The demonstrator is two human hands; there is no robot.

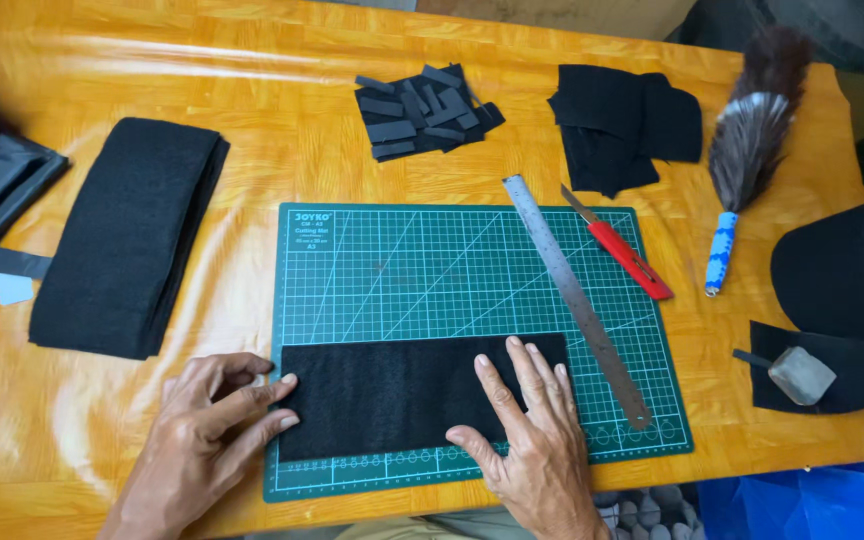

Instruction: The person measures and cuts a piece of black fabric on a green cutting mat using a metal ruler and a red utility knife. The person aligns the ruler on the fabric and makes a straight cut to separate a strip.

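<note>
Under the fingers of both hands lies a black felt rectangle [402, 395], flat on the near part of a green cutting mat [432, 270]. Fingers of the right hand [532, 440] are spread narrowly and pressed flat on the felt's right end, thumb out to the left, gripping nothing. Fingertips of the left hand [207, 425] are bent and touch the felt's left edge, where that edge meets the mat's left border; this hand also grips nothing.

Near and left edges of the felt run just inside the mat's printed border, and its right edge stops short of a steel ruler [577, 295] that lies slanted across the mat's right side. Beyond the felt, the far half of the mat is bare grid, the widest open room. A red utility knife [622, 250] lies just right of the ruler, partly on the mat.

The felt looks matte, fuzzy and evenly dark, with straight cut sides and square corners.

Farther out on the orange table [272, 170]: a folded stack of black fabric [127, 235] to the left, a pile of black strips [427, 110] and black fabric pieces [622, 125] at the far side, a feather duster [747, 150] and a grey stone [802, 375] to the right.
</note>
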